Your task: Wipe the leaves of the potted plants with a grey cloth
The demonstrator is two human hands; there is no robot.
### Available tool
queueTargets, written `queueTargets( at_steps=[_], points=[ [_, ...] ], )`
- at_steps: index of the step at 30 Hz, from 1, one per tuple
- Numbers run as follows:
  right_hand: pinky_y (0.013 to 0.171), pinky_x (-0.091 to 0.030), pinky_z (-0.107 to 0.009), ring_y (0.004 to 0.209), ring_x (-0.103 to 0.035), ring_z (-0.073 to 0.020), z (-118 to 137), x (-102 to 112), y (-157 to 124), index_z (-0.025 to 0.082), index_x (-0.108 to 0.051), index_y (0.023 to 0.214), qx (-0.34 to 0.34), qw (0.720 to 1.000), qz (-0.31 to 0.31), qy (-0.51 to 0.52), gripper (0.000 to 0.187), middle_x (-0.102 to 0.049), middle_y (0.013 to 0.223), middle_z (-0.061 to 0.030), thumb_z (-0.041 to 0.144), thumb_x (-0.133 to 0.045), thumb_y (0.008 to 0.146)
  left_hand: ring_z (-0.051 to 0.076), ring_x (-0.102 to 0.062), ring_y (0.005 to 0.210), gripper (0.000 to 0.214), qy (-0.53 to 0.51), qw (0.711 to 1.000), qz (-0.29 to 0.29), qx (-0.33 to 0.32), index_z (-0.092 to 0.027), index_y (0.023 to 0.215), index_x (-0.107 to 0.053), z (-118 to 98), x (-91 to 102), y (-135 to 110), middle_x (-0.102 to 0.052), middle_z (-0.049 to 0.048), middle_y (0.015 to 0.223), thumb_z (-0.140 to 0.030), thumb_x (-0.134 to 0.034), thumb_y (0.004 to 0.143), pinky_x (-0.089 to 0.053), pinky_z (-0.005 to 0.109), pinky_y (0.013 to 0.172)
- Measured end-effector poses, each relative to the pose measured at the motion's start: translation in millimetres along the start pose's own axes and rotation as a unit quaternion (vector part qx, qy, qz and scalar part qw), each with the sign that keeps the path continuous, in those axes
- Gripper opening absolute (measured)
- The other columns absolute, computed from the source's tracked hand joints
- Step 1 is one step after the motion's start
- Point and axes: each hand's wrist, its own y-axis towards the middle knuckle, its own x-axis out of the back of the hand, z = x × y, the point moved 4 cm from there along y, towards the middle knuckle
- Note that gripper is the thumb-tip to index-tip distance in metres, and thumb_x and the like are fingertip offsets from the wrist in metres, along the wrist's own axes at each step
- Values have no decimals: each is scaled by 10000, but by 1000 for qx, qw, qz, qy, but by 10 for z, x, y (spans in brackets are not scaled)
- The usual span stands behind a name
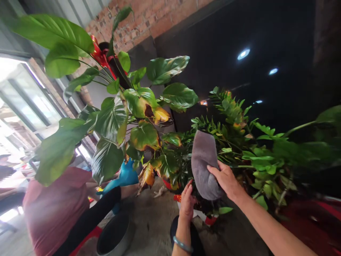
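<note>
A folded grey cloth (204, 156) is gripped in my right hand (227, 179), with the thumb lying over its front. It stands up in front of the leafy green plants. Lower and to the left, my left hand (187, 204) has its fingers stretched upward and holds nothing that I can see. A pale bangle is on that wrist. Behind the cloth, a plant with small dense leaves (226, 117) spreads to the right. Beside my left hand, a red and white pot (210, 219) shows partly under the foliage.
A tall plant with broad leaves (108, 119), some yellow and brown, rises at left. A dark glossy panel (213, 53) stands behind. At lower left, a person in a pink shirt (58, 206) and blue glove (128, 174) sits near a dark bucket (114, 234).
</note>
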Motion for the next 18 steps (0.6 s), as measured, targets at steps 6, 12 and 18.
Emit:
queueTargets(
  at_steps=[6,12,18],
  points=[
    [589,-474,-369,605,-642,-281,-550,271,-518,251,-608,522,-171,984,-28,37,192,-679,527,-34,431,-631,461,179,-636,676,608,0,999,21,-41,-157,858,-758,-71,-55,-80,-730,60,737,-484,-900,365,-491,298,688],
    [771,-485,-383,859,-662,-311,-19,131,-359,203,-698,788,-28,1000,5,15,351,-753,768,-59,453,-667,544,142,-564,537,597,41,999,21,-28,-122,850,-748,-48,-37,-59,-669,26,591,-437,-891,363,-427,263,550],
    [653,-486,-394,654,-638,-291,-204,186,-47,248,-606,564,-54,995,-75,33,189,-673,533,-23,404,-610,457,99,-496,446,741,50,998,-31,-15,-116,899,-716,-69,32,-72,-637,5,561,-480,-894,279,-344,226,451]
  ],
)
